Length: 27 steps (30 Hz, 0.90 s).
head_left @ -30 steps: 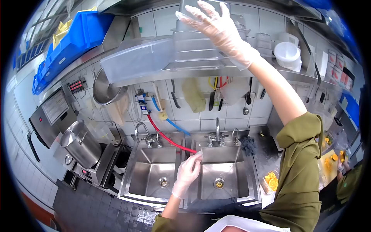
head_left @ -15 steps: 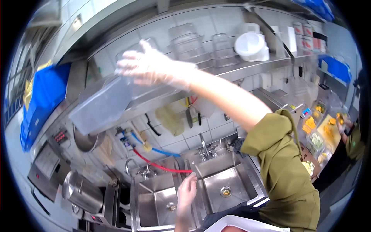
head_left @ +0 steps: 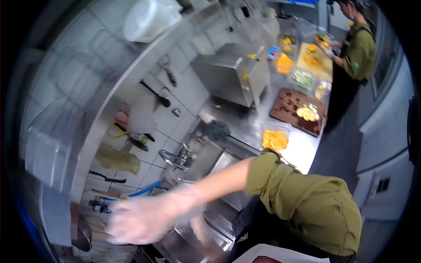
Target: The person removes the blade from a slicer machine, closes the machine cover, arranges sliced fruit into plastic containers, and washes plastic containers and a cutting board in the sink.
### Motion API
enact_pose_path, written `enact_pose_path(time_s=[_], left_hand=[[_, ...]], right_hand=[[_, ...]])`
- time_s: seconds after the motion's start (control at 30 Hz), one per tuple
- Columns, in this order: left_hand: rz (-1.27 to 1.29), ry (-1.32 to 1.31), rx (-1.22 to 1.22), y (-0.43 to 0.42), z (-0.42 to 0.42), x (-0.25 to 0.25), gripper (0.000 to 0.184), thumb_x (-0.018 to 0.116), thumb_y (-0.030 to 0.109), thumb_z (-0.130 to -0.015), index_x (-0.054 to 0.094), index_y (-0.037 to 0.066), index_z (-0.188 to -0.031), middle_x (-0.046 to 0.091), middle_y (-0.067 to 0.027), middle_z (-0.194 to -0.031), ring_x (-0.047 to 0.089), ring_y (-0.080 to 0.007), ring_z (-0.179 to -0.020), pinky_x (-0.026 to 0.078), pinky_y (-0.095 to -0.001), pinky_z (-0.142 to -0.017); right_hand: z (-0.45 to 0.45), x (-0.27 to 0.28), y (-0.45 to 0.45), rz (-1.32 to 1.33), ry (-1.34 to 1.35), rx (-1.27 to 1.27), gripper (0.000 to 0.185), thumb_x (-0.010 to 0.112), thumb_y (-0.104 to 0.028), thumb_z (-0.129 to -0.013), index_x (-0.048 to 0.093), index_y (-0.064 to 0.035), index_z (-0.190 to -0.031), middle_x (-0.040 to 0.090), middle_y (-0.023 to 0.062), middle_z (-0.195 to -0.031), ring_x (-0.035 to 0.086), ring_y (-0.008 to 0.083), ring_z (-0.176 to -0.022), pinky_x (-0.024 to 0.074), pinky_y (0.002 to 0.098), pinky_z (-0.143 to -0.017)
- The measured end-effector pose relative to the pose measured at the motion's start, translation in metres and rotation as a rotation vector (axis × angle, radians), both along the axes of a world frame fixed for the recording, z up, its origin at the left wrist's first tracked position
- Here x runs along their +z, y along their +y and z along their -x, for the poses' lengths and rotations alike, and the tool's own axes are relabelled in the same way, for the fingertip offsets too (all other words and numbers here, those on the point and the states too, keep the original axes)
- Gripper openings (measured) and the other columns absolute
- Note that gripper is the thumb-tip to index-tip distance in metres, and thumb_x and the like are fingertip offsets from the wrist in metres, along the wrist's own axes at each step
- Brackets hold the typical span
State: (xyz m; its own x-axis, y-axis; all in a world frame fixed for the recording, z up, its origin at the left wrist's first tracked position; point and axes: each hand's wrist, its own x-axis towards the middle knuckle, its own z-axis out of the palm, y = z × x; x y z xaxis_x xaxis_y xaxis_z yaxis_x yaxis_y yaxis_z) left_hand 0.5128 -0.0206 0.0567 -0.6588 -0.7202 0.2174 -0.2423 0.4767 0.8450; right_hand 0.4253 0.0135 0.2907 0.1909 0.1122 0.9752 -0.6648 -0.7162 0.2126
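Observation:
My right hand [head_left: 142, 219], in a clear glove, is blurred at the lower left, in front of the sinks and below the shelf; its fingers are smeared by motion. Behind and below that forearm is my left hand [head_left: 198, 225], mostly covered, its fingers hidden. A steel sink [head_left: 184, 239] lies under both. The faucet [head_left: 177, 158] and a blue hose [head_left: 144, 189] are on the tiled wall side. Clear plastic containers [head_left: 52, 144] stand on the steel shelf [head_left: 112, 94].
A co-worker [head_left: 357, 52] holds something orange over a light cutting board [head_left: 315, 63]. On the counter are a brown board [head_left: 291, 107] with sliced pieces, a tub of orange slices [head_left: 275, 139] and a steel appliance [head_left: 232, 72]. Knives [head_left: 107, 177] hang on the wall.
The view has turned right, bringing the counter and co-worker into sight. My right hand has come down from the shelf containers. My left hand has become mostly hidden behind the right arm.

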Motion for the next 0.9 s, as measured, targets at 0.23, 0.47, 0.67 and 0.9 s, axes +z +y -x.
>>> enact_pose_path(time_s=[0.23, 0.47, 0.67, 0.9], left_hand=[[-0.214, -0.141, -0.211, 0.014, 0.043, -0.050, 0.028, 0.048, 0.016, -0.094, 0.054, 0.001, -0.117, 0.065, -0.0114, -0.099, 0.062, -0.0167, -0.090, 0.048, -0.0297, -0.082], [-0.269, -0.288, -0.633, 0.086, 0.163, -0.107, 0.046, 0.054, 0.023, -0.090, 0.041, 0.007, -0.131, 0.060, -0.0169, -0.113, 0.062, -0.0254, -0.100, 0.048, -0.0325, -0.085], [-0.814, -0.431, -0.407, 0.131, 0.249, -0.190, 0.079, 0.060, 0.032, -0.085, 0.013, 0.004, -0.142, 0.049, -0.0254, -0.123, 0.064, -0.0316, -0.091, 0.054, -0.0380, -0.072], [-1.103, -0.139, -0.386, 0.143, 0.274, -0.214, 0.058, 0.056, 0.014, -0.087, 0.025, 0.003, -0.135, 0.050, -0.0223, -0.117, 0.066, -0.0288, -0.075, 0.056, -0.0301, -0.051]], right_hand=[[0.137, -0.273, 0.210, -0.927, -0.950, -0.646, 0.029, 0.054, -0.008, -0.081, 0.055, -0.0024, -0.110, 0.059, 0.0109, -0.105, 0.056, 0.0256, -0.096, 0.0446, 0.0360, -0.084], [0.202, -0.365, 0.322, -0.999, -2.241, -0.370, 0.086, 0.062, -0.043, -0.084, 0.019, 0.0142, -0.133, 0.050, 0.0113, -0.080, 0.054, 0.0149, -0.067, 0.0528, 0.0310, -0.059], [0.214, -0.387, 0.290, -1.290, -2.101, -0.344, 0.036, 0.049, -0.024, -0.087, 0.058, 0.0073, -0.101, 0.059, 0.0125, -0.086, 0.058, 0.0192, -0.064, 0.0501, 0.0307, -0.053], [0.184, -0.352, 0.312, -1.365, -1.963, -0.130, 0.042, 0.045, -0.034, -0.095, 0.055, -0.0032, -0.121, 0.061, 0.0101, -0.109, 0.059, 0.0150, -0.087, 0.0469, 0.0261, -0.079]])
